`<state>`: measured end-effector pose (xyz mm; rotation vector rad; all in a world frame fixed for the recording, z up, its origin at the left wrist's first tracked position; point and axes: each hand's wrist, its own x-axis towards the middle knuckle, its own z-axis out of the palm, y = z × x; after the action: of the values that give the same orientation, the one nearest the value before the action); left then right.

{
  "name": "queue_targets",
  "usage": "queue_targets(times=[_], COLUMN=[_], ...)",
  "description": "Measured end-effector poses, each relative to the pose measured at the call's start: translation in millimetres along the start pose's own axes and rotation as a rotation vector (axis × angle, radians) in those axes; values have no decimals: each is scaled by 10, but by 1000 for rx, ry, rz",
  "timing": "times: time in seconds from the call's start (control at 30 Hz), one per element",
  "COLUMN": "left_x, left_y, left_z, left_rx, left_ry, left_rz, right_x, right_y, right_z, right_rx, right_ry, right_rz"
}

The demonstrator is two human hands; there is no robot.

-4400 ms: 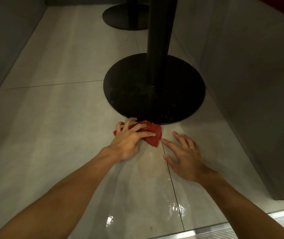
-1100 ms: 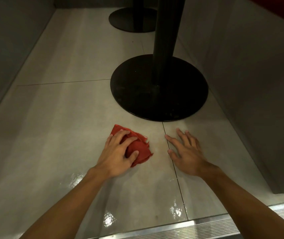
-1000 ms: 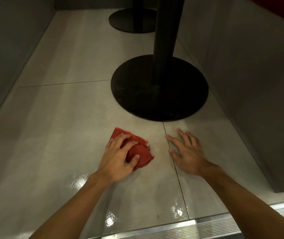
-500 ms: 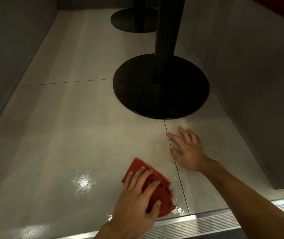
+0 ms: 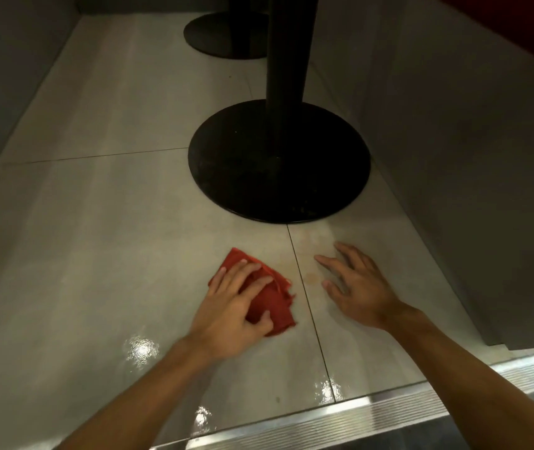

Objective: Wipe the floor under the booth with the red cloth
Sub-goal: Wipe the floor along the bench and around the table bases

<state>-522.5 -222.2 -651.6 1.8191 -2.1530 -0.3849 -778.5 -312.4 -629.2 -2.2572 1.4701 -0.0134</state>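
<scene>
Floor beneath the booth, seen from above and from its near edge. The floor (image 5: 96, 238) was laid in large pale glossy tiles, crossed by one grout line (image 5: 90, 156) running side to side and another running front to back. Patches of glare (image 5: 140, 348) lay toward the near edge, which was finished with a ribbed metal strip (image 5: 356, 414). Grey panels closed the left side (image 5: 5, 76) and the right side (image 5: 453, 157). A black pole (image 5: 286, 60) stood upright on a round black base (image 5: 278, 164) toward the right side; a second base (image 5: 226, 34) stood at the far end.

The red cloth (image 5: 275, 303), crumpled, lay on the tile between the near edge and the round base, just left of the front-to-back grout line. The left hand (image 5: 233, 313) pressed on it, fingers (image 5: 231, 277) straight and spread apart over the fabric, the thumb resting on its near part. The right hand (image 5: 359, 287) rested palm down on the bare tile right of that line, fingers (image 5: 330, 264) apart and holding nothing. A faint orange-brown mark (image 5: 311, 277) showed between cloth and right hand.
</scene>
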Motion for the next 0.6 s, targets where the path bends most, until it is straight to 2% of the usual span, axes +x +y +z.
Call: queue_targets(times=[0.27, 0.6], left_x=[372, -582], left_y=[-232, 283], left_z=[-119, 83], left_rx=[-49, -52], left_ry=[-53, -38], left_rz=[-42, 19], right_x=[6, 10], right_y=[2, -10], right_z=[3, 19], right_rx=[29, 36], right_ry=[2, 23], right_rz=[7, 9])
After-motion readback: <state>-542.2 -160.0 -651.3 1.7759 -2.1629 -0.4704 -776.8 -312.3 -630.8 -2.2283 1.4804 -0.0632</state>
